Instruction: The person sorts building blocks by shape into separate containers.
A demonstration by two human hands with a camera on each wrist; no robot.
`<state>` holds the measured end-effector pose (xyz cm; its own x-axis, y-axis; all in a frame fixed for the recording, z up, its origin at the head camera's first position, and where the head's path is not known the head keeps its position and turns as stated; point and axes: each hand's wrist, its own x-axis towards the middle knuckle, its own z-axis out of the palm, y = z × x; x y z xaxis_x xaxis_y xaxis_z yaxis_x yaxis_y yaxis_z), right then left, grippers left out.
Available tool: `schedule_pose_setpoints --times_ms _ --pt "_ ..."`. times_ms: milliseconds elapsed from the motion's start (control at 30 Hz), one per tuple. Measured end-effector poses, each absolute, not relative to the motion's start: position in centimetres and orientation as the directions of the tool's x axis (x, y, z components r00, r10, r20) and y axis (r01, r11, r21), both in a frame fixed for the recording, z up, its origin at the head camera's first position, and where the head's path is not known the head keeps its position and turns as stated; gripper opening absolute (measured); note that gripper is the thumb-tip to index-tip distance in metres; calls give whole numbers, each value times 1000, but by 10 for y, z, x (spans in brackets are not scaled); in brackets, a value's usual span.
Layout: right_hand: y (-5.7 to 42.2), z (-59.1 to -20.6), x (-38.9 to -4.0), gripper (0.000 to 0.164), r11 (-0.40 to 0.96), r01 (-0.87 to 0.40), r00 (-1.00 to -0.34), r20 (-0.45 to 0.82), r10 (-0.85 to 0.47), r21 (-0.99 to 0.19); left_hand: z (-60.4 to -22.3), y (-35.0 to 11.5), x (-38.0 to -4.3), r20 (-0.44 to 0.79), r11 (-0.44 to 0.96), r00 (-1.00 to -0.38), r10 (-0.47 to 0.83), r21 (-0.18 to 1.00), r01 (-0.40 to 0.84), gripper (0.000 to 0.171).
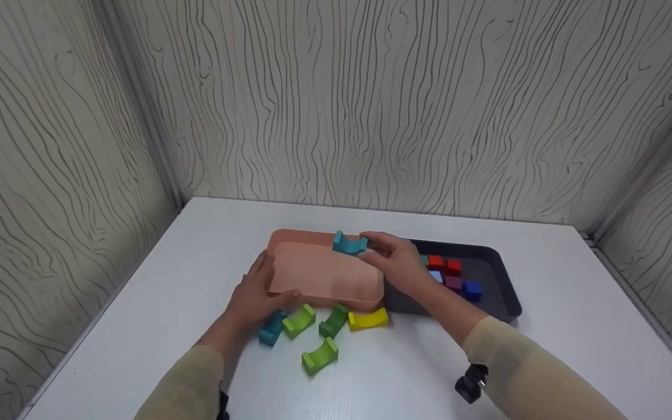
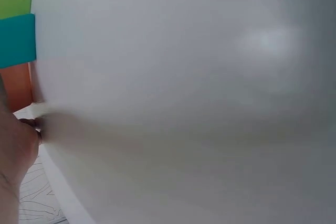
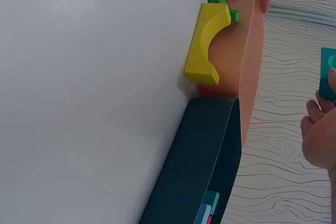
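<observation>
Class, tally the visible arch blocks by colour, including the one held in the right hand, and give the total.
Teal: 2 (held teal arch block, resting teal arch block)
Light green: 2 (farther light green arch block, nearer light green arch block)
Dark green: 1 (dark green arch block)
Yellow: 1 (yellow arch block)
Total: 6

Beige left sleeve (image 1: 187,382), beige right sleeve (image 1: 537,370), a matching pair! A chunky black mount (image 1: 469,386) flashes a metallic glint by the right one, a black fitting (image 1: 223,406) peeks past the left.
</observation>
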<state>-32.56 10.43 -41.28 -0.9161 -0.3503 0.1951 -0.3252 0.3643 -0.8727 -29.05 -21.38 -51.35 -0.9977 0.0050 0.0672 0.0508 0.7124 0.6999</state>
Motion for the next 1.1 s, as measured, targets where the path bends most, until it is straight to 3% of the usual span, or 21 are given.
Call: schedule_pose_setpoints --times_ms 633,900,1100 --pt "57 -419 -366 42 376 -281 -931 156 -329 -883 -514 -211 -303 66 692 -996 55 717 85 122" --pt "28 -430 -369 41 511 -244 -942 76 -328 -824 -517 -223 -291 31 700 -999 39 712 49 124" --pt "2 -439 -371 43 400 -216 -911 36 -411 -891 -517 -237 -280 31 708 -999 20 705 37 121"
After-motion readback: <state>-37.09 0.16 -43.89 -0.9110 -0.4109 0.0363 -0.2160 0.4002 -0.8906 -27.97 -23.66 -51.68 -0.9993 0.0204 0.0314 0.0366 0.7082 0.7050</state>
